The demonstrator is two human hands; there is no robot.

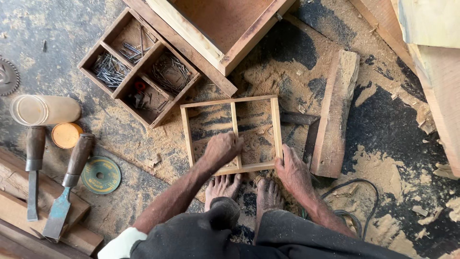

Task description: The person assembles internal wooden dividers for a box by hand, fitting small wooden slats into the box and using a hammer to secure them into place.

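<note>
The left hand (221, 148) lies on the small wooden frame (275, 124) and hides where the middle bar meets the bottom bar. The right hand (292, 172) covers the frame's lower right corner. At the top of the picture, the big wooden box (225, 36) is cut off by the edge. The saw blade (7, 76) on the far left shows only in part. The things in the nail tray (143, 88) near its red bit are too small to tell. The black cable (354, 201) slips behind the person's leg at the bottom.
</note>
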